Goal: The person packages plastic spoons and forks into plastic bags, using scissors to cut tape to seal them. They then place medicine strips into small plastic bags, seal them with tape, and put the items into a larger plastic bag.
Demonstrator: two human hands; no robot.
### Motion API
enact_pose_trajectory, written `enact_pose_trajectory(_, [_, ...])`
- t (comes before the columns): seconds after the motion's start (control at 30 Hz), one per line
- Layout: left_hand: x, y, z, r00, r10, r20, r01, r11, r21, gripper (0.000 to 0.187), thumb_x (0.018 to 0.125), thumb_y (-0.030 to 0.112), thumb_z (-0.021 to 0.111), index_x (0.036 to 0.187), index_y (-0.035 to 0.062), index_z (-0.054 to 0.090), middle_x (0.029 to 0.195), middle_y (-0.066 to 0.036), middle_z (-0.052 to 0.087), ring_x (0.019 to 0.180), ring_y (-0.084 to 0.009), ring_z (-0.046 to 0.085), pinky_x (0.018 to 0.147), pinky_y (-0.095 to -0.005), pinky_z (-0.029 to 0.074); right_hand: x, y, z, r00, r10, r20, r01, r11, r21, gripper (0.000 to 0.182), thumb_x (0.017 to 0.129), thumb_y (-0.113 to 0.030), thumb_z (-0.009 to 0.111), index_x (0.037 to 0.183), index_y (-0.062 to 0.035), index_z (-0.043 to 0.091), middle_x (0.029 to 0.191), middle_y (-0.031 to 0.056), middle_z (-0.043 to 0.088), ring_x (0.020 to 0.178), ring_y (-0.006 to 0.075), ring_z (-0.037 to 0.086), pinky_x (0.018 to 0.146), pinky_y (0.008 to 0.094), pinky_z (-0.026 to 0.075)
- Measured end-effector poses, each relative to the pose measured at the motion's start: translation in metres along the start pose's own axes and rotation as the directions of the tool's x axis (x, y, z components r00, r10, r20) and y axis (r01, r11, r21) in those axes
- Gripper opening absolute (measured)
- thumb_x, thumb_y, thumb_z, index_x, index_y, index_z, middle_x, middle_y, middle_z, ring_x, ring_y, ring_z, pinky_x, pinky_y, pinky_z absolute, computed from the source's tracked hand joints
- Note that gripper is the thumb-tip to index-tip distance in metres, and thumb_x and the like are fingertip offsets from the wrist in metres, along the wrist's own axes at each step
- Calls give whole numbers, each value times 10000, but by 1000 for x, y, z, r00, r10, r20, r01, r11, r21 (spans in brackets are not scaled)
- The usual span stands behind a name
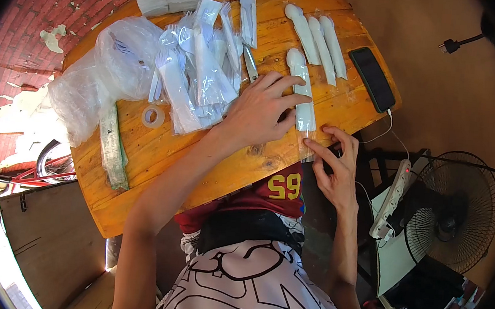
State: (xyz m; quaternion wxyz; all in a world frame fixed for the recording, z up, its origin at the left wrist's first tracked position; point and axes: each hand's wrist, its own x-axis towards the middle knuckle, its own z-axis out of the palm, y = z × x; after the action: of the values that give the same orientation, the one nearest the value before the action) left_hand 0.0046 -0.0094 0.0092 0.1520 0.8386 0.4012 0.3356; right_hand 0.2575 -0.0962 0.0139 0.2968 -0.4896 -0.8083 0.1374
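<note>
A white plastic spoon in a clear sleeve with white tissue [304, 115] lies on the wooden table, its bowl pointing away from me. My left hand [262, 108] rests over its middle, fingers apart and fingertips on the wrapper. At the near end of the sleeve, by the table edge, my right hand [334, 166] touches the plastic with its fingertips; whether it pinches the film is too small to tell. Several wrapped forks [198, 81] are piled left of my left hand, with scissors [249, 64] partly under them. Three wrapped spoons [323, 48] lie beyond the sleeve.
A phone [372, 80] with a cable lies at the table's right edge. On the left are a crumpled plastic bag [106, 69], a tape roll [153, 117] and a green-edged packet [113, 147]. A fan [452, 211] and power strip [391, 198] stand right of the table.
</note>
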Motion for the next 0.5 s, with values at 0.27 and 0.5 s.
enact_pose_trajectory(0.27, [-2, -1, 0, 1000, 9, 19, -10, 999, 46, 365, 952, 136, 718, 1306, 164, 800, 1439, -99, 671, 1273, -325, 600, 1115, -443, 523, 16, 2, -2, 997, -54, -53, 60, 991, 120, 174, 948, -81, 819, 1121, -86, 843, 1269, 93, 759, 1227, 304, 643, 1037, 422, 518])
enact_pose_trajectory(0.5, [-2, 0, -2, 998, 65, 1, -65, 997, 34, 387, 927, 183, 752, 1311, 133, 766, 1427, -102, 663, 1269, -332, 611, 1121, -455, 509, 46, -6, 6, 974, 217, -59, -194, 943, 269, 146, 1037, -125, 777, 1119, -9, 814, 950, 123, 798, 837, 229, 737, 773, 342, 540])
